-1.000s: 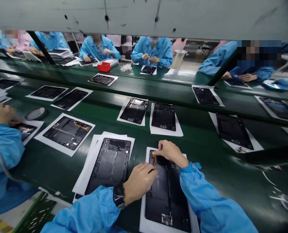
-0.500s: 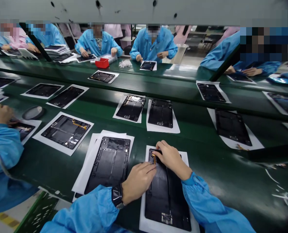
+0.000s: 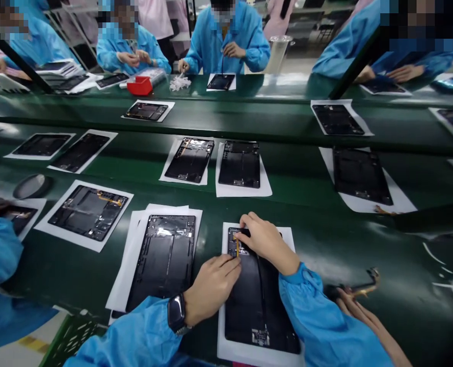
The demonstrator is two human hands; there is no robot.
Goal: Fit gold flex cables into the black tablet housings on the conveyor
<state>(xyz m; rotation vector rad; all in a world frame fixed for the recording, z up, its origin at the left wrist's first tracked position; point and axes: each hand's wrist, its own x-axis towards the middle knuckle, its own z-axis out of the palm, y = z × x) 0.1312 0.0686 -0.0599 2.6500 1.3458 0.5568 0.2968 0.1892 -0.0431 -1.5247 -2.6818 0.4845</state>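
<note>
A black tablet housing [image 3: 255, 306] lies on a white paper sheet [image 3: 221, 334] in front of me. A narrow orange flex cable [image 3: 237, 247] stands at its upper left corner. My left hand [image 3: 213, 285], a watch on its wrist, reaches in from the left with fingertips pinched at the cable's lower end. From the right comes my right hand [image 3: 266, 243], its fingers curled over the housing's top edge and the thumb at the cable's upper end. The fingers partly hide the cable's ends. Another open housing [image 3: 161, 265] rests on papers left of my left hand.
Another person's hand [image 3: 364, 318] holds an orange-and-black flex cable [image 3: 367, 288] beside my right sleeve. More housings on paper, such as this one [image 3: 90, 211], lie along the green bench [image 3: 302, 214]. Co-workers in blue sit opposite, near a red bin [image 3: 139, 85].
My view has tilted down and shifted slightly. Both my hands stay at the cable. Another person's hand with a flex cable has appeared at the lower right. An opposite co-worker's hand has risen.
</note>
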